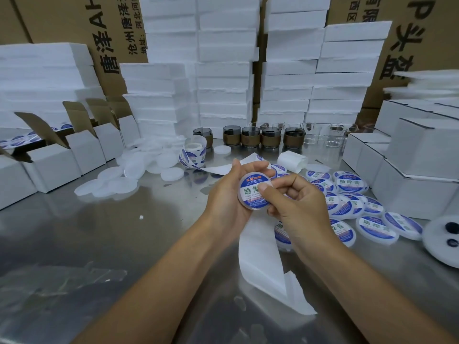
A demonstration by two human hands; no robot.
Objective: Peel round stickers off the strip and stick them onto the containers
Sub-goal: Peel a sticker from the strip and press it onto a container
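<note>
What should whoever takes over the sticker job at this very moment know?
Left hand grips a container with a sticker on its face.
Right hand pinches the same container, thumb pressing the sticker.
Sticker roll lies behind the hands; emptied strip trails toward the person.
Done: labelled containers piled on the right.
Left: blank containers piled on the left.

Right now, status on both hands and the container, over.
Left hand grips round container. Right hand pinches its edge, thumb pressing blue sticker down. Empty backing strip trails beneath hands; nothing blocking.
</note>
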